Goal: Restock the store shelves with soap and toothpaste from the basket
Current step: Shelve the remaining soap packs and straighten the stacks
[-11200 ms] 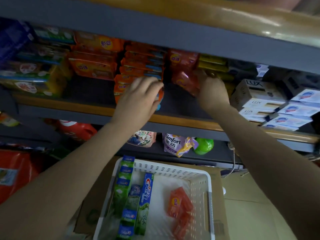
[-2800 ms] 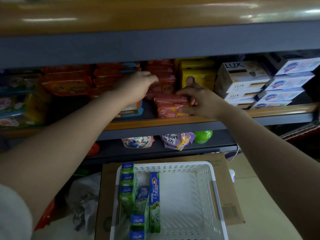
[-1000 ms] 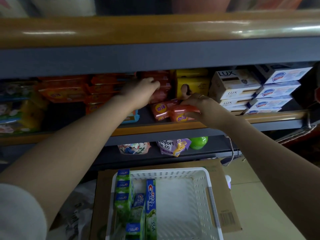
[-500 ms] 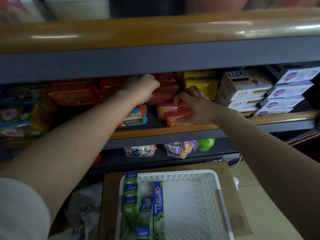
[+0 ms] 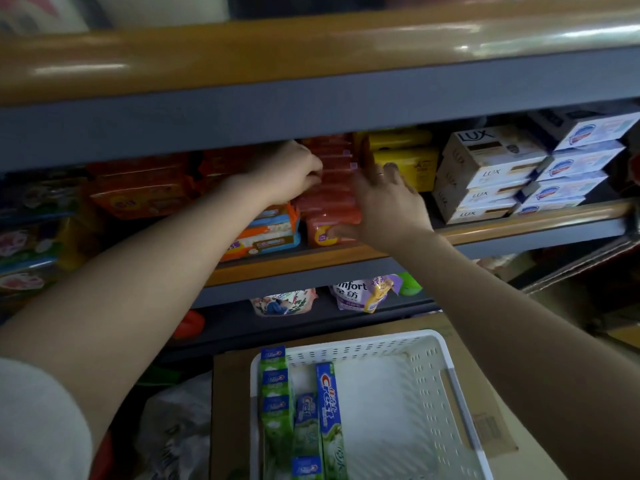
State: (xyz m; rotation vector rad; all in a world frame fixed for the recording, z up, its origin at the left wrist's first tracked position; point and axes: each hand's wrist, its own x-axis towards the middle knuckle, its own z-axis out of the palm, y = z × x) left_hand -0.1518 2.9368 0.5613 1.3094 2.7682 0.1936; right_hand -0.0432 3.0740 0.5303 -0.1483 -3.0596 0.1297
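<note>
1. The landmark is the stack of red-orange plastic-wrapped soap bars (image 5: 329, 188), which stands on the middle shelf with the wooden front edge (image 5: 502, 228). I can count about 7 bars in it, but the upper ones are dark and partly hidden.
2. The left hand (image 5: 289, 174) lies against the left side of this stack, with the fingers curled toward the wrappers. If it pinches a bar, I cannot tell.
3. The right hand (image 5: 388, 206) lies against the right side of the stack. Its fingers are spread and the thumb touches the lowest bar near the shelf edge. A thin ring is on 1 finger.
4. Right of the stack stand 2 yellow soap packs (image 5: 405, 161), one on the other.
5. Further right of the stack are 3 white cardboard LUX soap boxes (image 5: 485, 174) in a pile, and beside them 4 white-and-blue soap boxes (image 5: 575, 164), also piled.
6. Just left of the stack, under the left wrist, lies 1 orange-and-blue multipack (image 5: 266, 233).
7. Well below the stack, on a brown cardboard box (image 5: 485, 403), sits the white perforated plastic basket (image 5: 446, 382).
8. In the left part of the basket lie about 3 green-and-blue cardboard toothpaste boxes (image 5: 327, 410), side by side. No soap shows in the basket.
9. On the lower shelf, below the stack, stand 2 soft refill pouches (image 5: 360, 292).
</note>
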